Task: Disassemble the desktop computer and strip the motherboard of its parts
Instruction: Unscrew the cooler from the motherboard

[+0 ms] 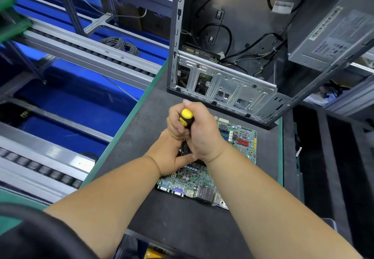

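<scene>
motherboard (pixel 204 169): lies flat on the dark mat (pixel 153 121), just in front of the opened computer case (pixel 226 70), its port edge turned toward us and its long axis running from us toward the case.
screwdriver (pixel 186 118): stands near upright over the board's left-middle, yellow-and-black handle on top; its tip is hidden behind our hands.
right hand (pixel 200 135): we have it wrapped tight round the screwdriver handle, thumb up beside the yellow cap, directly above the board.
left hand (pixel 172 155): lower, at the board's left edge, fingers curled round a dark part under the driver; we cannot tell what the part is.
key relation: the work point sits straight under the right fist, so the driver's axis is square to the board; our left hand is the nearer one to the board surface.
step, as we judge it: loosening a fastener on a board-mounted part.
case: already without the board; the power supply (pixel 332 34) and cables remain inside.
</scene>
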